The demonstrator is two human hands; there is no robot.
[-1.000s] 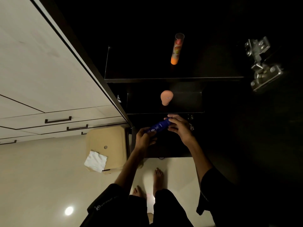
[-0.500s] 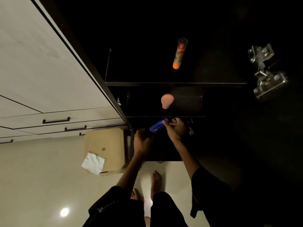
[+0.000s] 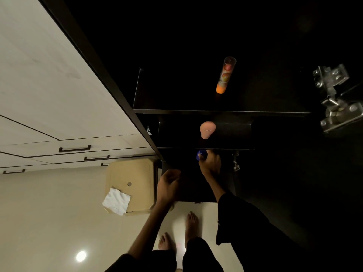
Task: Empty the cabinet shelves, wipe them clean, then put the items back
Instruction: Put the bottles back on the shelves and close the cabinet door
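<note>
I look down the front of a dark open cabinet. An orange tube with a clear cap [image 3: 225,75] stands on the upper shelf [image 3: 216,111]. A peach-coloured sponge [image 3: 207,129] sits on the middle shelf [image 3: 225,148]. My right hand [image 3: 210,163] holds a blue tube [image 3: 201,155] upright inside the lower compartment, just under the middle shelf edge; most of the tube is hidden by my fingers. My left hand [image 3: 169,183] is loosely curled with nothing in it, lower left of the right hand and outside the cabinet.
A tan stool [image 3: 133,179] stands left of the cabinet with a white cloth [image 3: 116,201] on its near corner. Pale drawers with dark handles [image 3: 74,149] run along the left. Metal door hinges [image 3: 334,99] show at the right. My bare feet stand on the light floor.
My left hand has let go of the blue tube and dropped back. My right hand has carried the tube deeper into the lower compartment and turned it upright.
</note>
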